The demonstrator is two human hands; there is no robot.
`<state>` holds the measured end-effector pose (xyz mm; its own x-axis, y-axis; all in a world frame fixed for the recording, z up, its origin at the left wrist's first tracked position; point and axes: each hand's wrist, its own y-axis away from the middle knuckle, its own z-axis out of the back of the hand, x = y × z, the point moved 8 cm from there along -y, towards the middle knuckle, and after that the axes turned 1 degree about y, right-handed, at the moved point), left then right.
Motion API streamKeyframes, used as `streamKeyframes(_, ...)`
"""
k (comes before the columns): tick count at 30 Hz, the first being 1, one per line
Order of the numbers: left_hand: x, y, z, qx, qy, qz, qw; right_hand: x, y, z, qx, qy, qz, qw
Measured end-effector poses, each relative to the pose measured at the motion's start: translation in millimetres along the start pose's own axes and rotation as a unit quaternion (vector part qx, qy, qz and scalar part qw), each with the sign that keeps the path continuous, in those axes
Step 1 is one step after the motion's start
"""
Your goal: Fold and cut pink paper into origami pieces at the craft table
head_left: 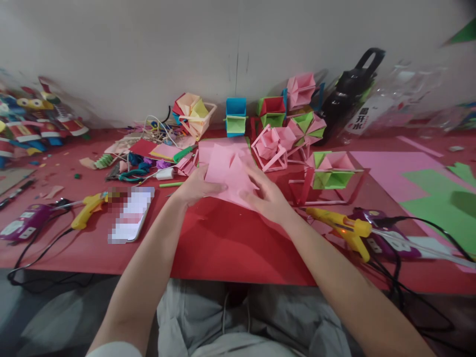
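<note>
Both my hands rest on a pink sheet of paper (226, 171) lying on the red table (230, 248) in front of me. My left hand (197, 187) presses the sheet's left edge, its fingers closed together over the paper. My right hand (268, 196) lies over the sheet's lower right part, fingers bent and pinching the paper. The sheet shows fold creases and raised corners. Just beyond it stand several folded paper boxes, pink (273, 146) and pink-green (330, 171).
A yellow glue gun (344, 229) lies right of my right hand, another (89, 208) at the left beside a phone (132, 214). Scissors (132, 173), paper scraps, blue-green box (236, 116), a dark bottle (351, 94), pink and green sheets (427, 193) surround. Cables trail over the front edge.
</note>
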<state>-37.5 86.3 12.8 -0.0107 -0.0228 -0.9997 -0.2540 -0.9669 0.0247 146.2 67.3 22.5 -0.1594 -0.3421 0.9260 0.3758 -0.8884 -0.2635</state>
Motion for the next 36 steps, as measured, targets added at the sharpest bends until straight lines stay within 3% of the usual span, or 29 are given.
streamKeyframes(2,-4,2,-1.2,0.014,-0.035,-0.004,0.999,-15,-1,7,-0.04,-0.089,-0.087,0.991)
streamKeyframes(4,-9,5,-5.5,0.036,-0.07,-0.013,0.997,-26,1,0,-0.01,-0.161,-0.169,0.972)
streamKeyframes(6,-10,5,-9.0,0.046,-0.074,-0.011,0.996,-27,2,-8,0.023,-0.215,-0.2,0.956)
streamKeyframes(8,-7,2,-7.5,0.023,-0.023,0.007,0.999,-23,1,-10,0.02,-0.249,-0.192,0.949)
streamKeyframes(13,1,-5,10.7,-0.124,0.138,0.011,0.983,-26,-1,-2,-0.064,-0.298,-0.189,0.934)
streamKeyframes(20,6,-2,-17.0,-0.044,0.115,0.055,0.991,-30,-4,7,-0.124,-0.328,-0.176,0.92)
streamKeyframes(28,1,-7,-5.0,-0.105,0.058,-0.033,0.992,-33,-1,2,-0.094,-0.297,-0.201,0.929)
streamKeyframes(36,-14,-3,-16.5,-0.082,-0.048,-0.09,0.991,-30,-3,5,-0.11,-0.255,-0.157,0.948)
